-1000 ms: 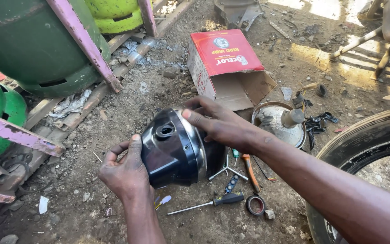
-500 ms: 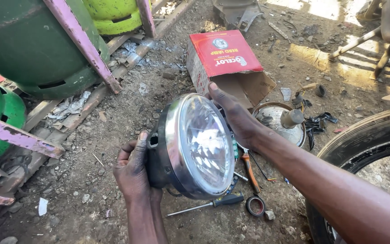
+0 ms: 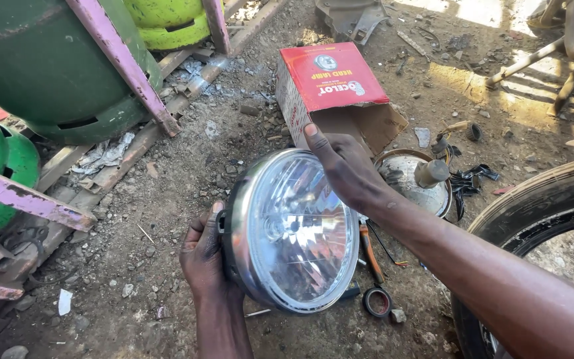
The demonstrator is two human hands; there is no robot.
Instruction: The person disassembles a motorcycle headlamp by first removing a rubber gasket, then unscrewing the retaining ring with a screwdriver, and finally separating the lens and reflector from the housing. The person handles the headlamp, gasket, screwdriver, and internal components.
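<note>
So, from the head view, a round headlamp [image 3: 292,229] is held up over the dirt ground, glass lens facing up. It's gripped at the rim by the left hand [image 3: 206,256] and steadied on top by the right hand [image 3: 341,169]. Probably light but breakable, so best held by the chrome rim. A red cardboard box [image 3: 330,83] lies open just behind.

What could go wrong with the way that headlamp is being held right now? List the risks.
1. The headlamp is up off the ground, held only at its rim by the left hand and right hand; a slip would likely drop its glass face onto the stony dirt.
2. Loose tools lie right beneath it and could scratch the lens if it is lowered there.
</note>
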